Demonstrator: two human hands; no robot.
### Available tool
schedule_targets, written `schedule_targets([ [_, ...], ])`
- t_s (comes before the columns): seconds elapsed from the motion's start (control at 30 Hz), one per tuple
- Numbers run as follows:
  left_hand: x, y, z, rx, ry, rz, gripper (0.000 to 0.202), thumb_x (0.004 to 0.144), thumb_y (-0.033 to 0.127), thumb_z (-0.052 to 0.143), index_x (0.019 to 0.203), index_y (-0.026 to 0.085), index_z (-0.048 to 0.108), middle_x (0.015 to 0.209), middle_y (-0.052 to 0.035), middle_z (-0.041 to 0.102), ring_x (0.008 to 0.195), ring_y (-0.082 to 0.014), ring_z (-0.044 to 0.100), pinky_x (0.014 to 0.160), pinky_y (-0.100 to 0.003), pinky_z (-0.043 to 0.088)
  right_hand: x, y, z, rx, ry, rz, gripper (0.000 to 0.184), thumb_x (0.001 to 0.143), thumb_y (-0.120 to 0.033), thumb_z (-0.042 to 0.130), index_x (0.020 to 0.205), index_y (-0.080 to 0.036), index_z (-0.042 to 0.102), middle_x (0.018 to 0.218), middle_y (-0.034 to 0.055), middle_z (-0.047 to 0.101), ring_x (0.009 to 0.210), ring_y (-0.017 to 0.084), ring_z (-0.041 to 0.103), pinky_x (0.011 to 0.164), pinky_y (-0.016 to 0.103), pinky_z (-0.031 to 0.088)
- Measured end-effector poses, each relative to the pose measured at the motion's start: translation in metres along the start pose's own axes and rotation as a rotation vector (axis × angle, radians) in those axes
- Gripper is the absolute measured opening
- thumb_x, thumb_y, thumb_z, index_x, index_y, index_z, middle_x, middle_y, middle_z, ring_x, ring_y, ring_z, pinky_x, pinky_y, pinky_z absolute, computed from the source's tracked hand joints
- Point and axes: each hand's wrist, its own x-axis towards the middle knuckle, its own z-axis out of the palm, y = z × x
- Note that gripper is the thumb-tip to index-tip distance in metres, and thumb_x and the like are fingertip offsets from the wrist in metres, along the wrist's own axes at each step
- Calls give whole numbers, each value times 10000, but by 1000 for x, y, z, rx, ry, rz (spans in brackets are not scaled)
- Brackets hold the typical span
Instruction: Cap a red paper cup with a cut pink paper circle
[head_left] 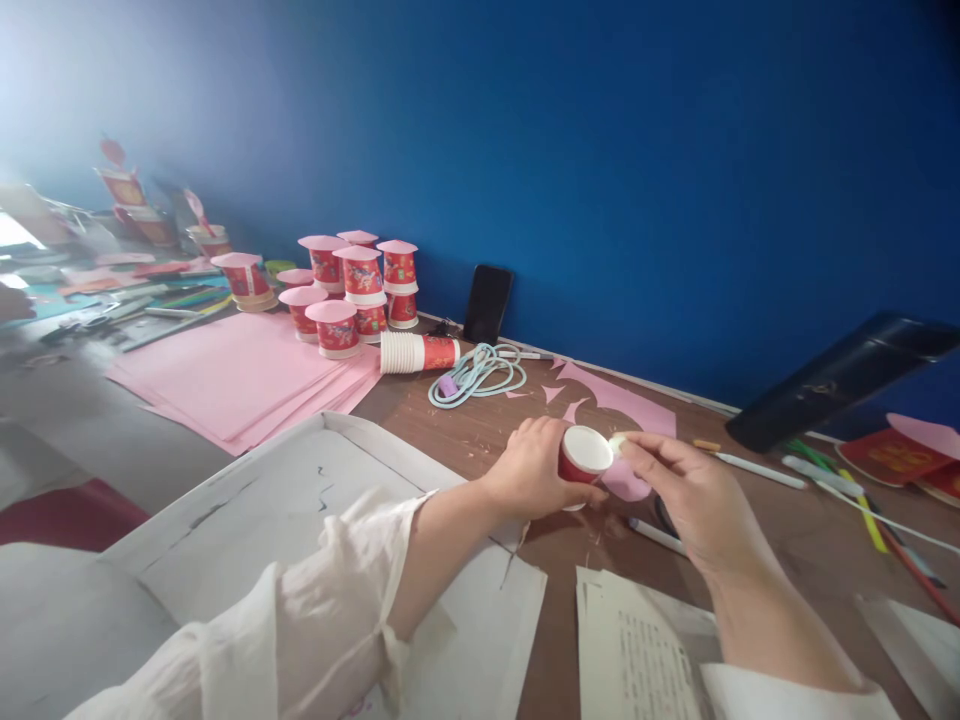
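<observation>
My left hand [529,465] is wrapped round a red paper cup [573,472], tilted so that its round white end faces up toward me. At the cup's right edge, my right hand [686,490] pinches a small pale yellowish piece [617,443] between thumb and fingertips; what it is made of I cannot make out. Just under the right fingertips lies a rounded pink paper piece [628,482] on the brown table. A white pen [658,536] lies partly behind the right wrist.
Red cups topped with pink paper discs [360,272] stand stacked at the back, beside pink sheets [247,370]. Nearby are nested cups [416,353], a coiled cable [480,375] and a phone [488,303]. A black cylinder [840,380] leans right; printed pages [637,640] lie in front.
</observation>
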Motion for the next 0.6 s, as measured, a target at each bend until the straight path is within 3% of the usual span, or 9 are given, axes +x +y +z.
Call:
schedule_targets([
  [0.1,1,-2,1,15,5,17,624,655,510,813,1128,191,560,1207,-116,602,1170,-330,518,1011,-484,424,0,-6,0,-62,-38,43,381,783,-584,667,963,-263,767,998,35,773,930,264,698,815,373,525],
  [0.2,1,-3,2,21,7,26,596,667,492,802,1121,197,552,1200,-109,601,1156,-327,524,1001,-483,427,2,-9,3,-111,-10,-9,336,793,-537,642,944,-261,759,1007,38,770,954,268,695,840,383,523],
  [0.4,1,-2,3,20,12,26,561,675,457,788,1116,197,558,1193,-116,607,1167,-331,526,1007,-491,428,6,3,6,-224,-17,-53,315,801,-505,603,899,-248,757,957,61,765,854,261,695,807,407,526],
  [0.6,-1,0,0,-66,27,-22,711,661,402,790,1290,221,513,1243,-103,609,1189,-324,535,1004,-469,443,1,3,-3,-117,67,-20,392,822,-579,615,1022,-267,743,1070,54,757,1018,277,685,888,399,516],
])
